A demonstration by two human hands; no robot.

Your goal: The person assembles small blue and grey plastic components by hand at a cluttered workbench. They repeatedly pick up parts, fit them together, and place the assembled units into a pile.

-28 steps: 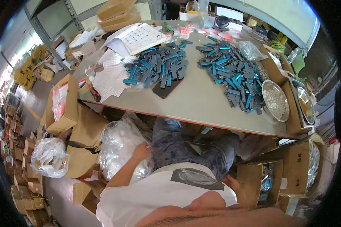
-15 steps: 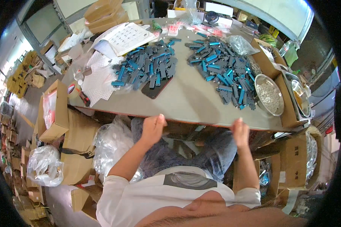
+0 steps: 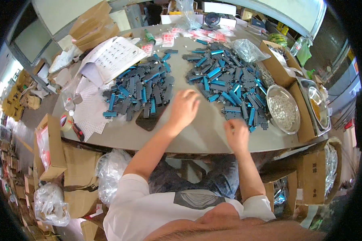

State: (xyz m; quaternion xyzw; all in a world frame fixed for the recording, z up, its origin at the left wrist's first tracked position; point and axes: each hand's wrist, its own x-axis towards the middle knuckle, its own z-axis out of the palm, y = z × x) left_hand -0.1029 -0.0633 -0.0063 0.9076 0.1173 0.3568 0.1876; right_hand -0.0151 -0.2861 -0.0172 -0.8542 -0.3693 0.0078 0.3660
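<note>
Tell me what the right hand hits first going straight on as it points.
Likely the near edge of the right pile of blue and dark parts, just ahead of the right hand. Height's unclear from this view; it might pass over.

Two loose heaps of small dark grey and blue parts lie on the surface (image 3: 201,138) before you. The one to your right, the right heap (image 3: 230,93), is larger and slants from the far middle toward you and rightward. The left heap (image 3: 140,89) is more compact, a strip of surface parting the two. In both, narrow blocky pieces overlap at all angles, some showing you glossy blue faces, others matt grey.
</note>
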